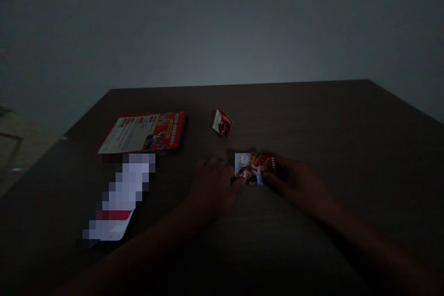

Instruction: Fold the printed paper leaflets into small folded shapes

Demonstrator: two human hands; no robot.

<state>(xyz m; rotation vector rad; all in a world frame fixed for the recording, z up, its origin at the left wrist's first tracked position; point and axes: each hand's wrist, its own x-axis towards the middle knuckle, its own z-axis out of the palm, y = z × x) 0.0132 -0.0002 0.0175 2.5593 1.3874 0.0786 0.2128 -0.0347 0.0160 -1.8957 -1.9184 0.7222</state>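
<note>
A small glossy picture card [255, 166] shows a figure in red and lies sideways just above or on the dark wooden table [333, 125]. My left hand [213, 187] is closed at the card's left edge, its thumb over the lower corner. From the other side, my right hand [300, 185] grips the right end between thumb and fingers, covering part of it. Beyond the hands, a small folded red and white card [222, 123] stands tilted on the tabletop.
At the left lies a red and white printed booklet or album [145, 133]. Nearer sits a phone [121, 199] with a bright, pixelated screen. A pale wall [243, 32] rises behind the table's far edge. The room is dim.
</note>
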